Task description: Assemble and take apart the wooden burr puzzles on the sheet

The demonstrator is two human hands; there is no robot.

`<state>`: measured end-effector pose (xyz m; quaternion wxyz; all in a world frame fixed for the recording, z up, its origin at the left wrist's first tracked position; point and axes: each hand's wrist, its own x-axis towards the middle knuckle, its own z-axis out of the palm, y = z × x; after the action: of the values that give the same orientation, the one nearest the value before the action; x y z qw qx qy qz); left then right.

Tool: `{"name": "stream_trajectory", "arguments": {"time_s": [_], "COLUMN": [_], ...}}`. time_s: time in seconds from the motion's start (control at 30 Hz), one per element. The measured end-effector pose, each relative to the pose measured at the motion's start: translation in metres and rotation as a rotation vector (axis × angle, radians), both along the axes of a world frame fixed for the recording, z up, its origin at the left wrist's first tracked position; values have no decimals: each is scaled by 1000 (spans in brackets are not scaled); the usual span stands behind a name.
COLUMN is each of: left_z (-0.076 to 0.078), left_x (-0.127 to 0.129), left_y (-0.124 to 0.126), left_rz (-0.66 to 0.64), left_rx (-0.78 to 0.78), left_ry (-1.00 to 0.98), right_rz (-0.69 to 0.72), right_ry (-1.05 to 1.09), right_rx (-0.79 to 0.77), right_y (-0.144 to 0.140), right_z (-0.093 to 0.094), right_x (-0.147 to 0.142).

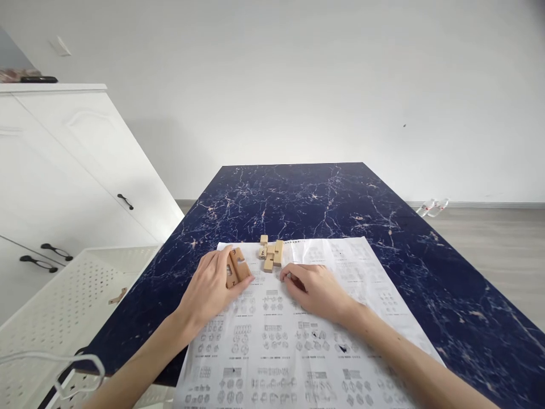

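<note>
My left hand (pixel 208 281) is closed around brown notched wooden blocks (pixel 237 268), its thumb along their near edge and its fingers at the far side. Dark numerals mark the blocks' upper faces. Just right of them, a small group of paler notched wooden pieces (pixel 271 254) lies at the top edge of a printed paper sheet (pixel 293 335); one bears a numeral. My right hand (pixel 313 287) rests on the sheet near these pale pieces, its fingers curled inward. Whatever may be inside its grip is hidden.
The sheet, covered with rows of small line diagrams, lies on a dark blue marble-patterned table (pixel 293 199). At left are a white perforated surface (pixel 85 289) with a small wooden piece (pixel 118 296), a white cable (pixel 51 357) and a white cabinet (pixel 72 159). Clear bottles (pixel 432 208) are beyond the table's right edge.
</note>
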<state>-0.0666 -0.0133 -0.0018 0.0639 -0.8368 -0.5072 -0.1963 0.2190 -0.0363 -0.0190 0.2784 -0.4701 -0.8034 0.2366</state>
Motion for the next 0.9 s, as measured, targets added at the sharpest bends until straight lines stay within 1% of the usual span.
{"name": "stream_trajectory", "arguments": {"time_s": [0.07,0.13,0.2,0.27,0.33,0.4,0.53,0.6,0.67,0.77,0.9], "left_z": [-1,0,2,4,5,5,-3,-8,-11,-12,-5], "left_x": [1,8,22,41,63,84,118,130,140,144,131], "left_y": [-21,-43,-61,-72,-74,-68,-40,-25,-11,5,18], "left_rz": [-15,-48,-130,-231,-347,-438,-579,-603,-610,-591,-506], "left_rx": [13,39,8,-9,-2,-34,-95,-127,-124,-130,-147], "left_ry": [15,3,-2,-12,-29,-17,-50,-94,-95,-69,-36], "right_rz": [0,5,-1,-59,-170,-276,-388,-448,-495,-524,-510], "right_ry": [-1,16,70,187,345,491,690,744,762,753,691], "right_rx": [2,-2,-38,-104,-153,-174,-243,-252,-244,-230,-192], "right_y": [0,0,0,2,6,10,18,21,23,25,27], "right_z": [0,0,0,1,2,3,3,2,2,1,2], "right_x": [0,0,-1,0,2,6,16,21,25,30,31]}}
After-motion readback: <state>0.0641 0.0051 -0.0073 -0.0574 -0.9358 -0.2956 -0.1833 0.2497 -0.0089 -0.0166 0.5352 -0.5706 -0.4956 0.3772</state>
